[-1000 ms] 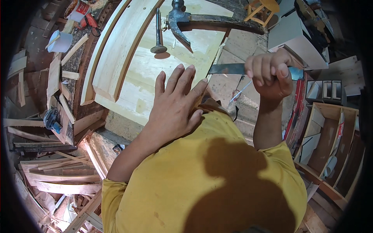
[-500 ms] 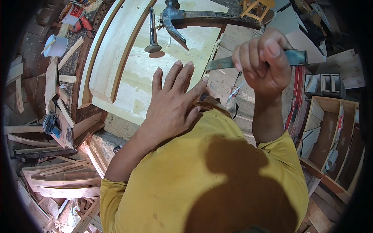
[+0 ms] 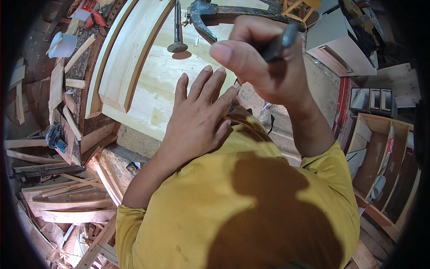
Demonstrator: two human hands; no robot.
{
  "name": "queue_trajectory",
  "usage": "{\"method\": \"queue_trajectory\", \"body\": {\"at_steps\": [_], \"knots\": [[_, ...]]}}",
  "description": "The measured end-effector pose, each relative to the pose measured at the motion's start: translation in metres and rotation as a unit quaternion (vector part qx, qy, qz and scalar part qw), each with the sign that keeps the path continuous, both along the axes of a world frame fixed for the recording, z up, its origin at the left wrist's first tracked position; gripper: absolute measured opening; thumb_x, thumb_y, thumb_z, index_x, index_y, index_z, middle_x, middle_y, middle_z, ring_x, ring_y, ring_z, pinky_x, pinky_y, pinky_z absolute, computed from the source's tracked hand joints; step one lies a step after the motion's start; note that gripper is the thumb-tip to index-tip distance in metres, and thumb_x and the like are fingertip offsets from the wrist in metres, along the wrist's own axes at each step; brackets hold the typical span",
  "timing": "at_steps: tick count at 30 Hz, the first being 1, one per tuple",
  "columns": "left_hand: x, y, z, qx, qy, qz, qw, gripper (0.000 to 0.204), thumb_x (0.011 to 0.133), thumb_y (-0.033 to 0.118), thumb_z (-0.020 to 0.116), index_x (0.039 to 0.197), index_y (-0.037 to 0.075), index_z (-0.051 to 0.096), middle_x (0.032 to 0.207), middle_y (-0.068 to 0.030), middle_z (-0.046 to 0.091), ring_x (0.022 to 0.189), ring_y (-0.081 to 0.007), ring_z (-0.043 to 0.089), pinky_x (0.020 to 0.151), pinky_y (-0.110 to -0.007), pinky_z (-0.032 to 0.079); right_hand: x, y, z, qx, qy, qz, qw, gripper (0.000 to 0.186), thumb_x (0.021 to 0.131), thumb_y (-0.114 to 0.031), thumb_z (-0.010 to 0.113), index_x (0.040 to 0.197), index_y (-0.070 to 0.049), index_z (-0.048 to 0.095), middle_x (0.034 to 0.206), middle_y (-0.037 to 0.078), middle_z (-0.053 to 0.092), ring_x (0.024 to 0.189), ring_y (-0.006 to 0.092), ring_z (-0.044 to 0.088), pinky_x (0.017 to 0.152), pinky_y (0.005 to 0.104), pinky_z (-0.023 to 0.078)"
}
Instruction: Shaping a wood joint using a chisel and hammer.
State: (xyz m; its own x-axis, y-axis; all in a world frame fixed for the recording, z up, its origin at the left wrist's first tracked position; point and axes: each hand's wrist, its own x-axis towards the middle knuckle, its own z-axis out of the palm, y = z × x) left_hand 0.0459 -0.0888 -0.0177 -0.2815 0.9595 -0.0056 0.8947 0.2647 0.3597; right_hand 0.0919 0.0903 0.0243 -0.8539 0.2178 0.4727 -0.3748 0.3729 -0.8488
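With left hand [image 3: 195, 119] spread on the near-right corner of the pale board [image 3: 150, 96] and right hand [image 3: 275, 76] closed around a dark tool [image 3: 290, 35] above the right edge, apparently dressing that edge, next brace the board and keep the hidden tip off the left hand.

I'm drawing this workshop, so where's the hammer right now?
In the head view, the hammer is at the top, middle to right, just right of the round-headed metal rod on the pale board and beyond the right hand.
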Motion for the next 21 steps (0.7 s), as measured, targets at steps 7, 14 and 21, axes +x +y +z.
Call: {"method": "queue_trajectory", "body": {"at_steps": [7, 14, 21], "knots": [[0.003, -0.001, -0.001, 0.017, 0.015, 0.001, 1.000, 0.065, 0.078, 0.029, 0.066, 0.139, 0.018, 0.045, 0.144, -0.0173, 0.035, 0.136, -0.0354, 0.029, 0.109, -0.060, 0.019, -0.024, 0.008, 0.021, -0.023, -0.094, 0.122, 0.988, 0.035, 0.089, -0.026, 0.068, 0.065, -0.007, 0.052, 0.052, -0.004, 0.044, 0.046, 0.0043, 0.043, 0.043, 0.0231, 0.033], [0.005, 0.002, 0.001, -0.011, 0.055, -0.008, 0.998, 0.063, 0.080, 0.029, 0.063, 0.140, 0.019, 0.045, 0.144, -0.0180, 0.035, 0.137, -0.0368, 0.027, 0.109, -0.061, 0.019, -0.044, 0.005, 0.036, -0.082, -0.248, 0.154, 0.953, 0.030, 0.089, -0.025, 0.065, 0.079, 0.002, 0.059, 0.058, -0.001, 0.050, 0.053, 0.0085, 0.045, 0.049, 0.0282, 0.039], [0.005, 0.001, -0.002, -0.003, 0.050, 0.006, 0.999, 0.050, 0.080, 0.027, 0.062, 0.130, 0.020, 0.056, 0.144, -0.0167, 0.038, 0.137, -0.0347, 0.030, 0.111, -0.058, 0.018, -0.036, 0.002, 0.017, 0.002, -0.155, 0.086, 0.984, 0.032, 0.088, -0.026, 0.066, 0.070, -0.002, 0.056, 0.052, -0.002, 0.047, 0.048, 0.0059, 0.045, 0.044, 0.0254, 0.035]]}}
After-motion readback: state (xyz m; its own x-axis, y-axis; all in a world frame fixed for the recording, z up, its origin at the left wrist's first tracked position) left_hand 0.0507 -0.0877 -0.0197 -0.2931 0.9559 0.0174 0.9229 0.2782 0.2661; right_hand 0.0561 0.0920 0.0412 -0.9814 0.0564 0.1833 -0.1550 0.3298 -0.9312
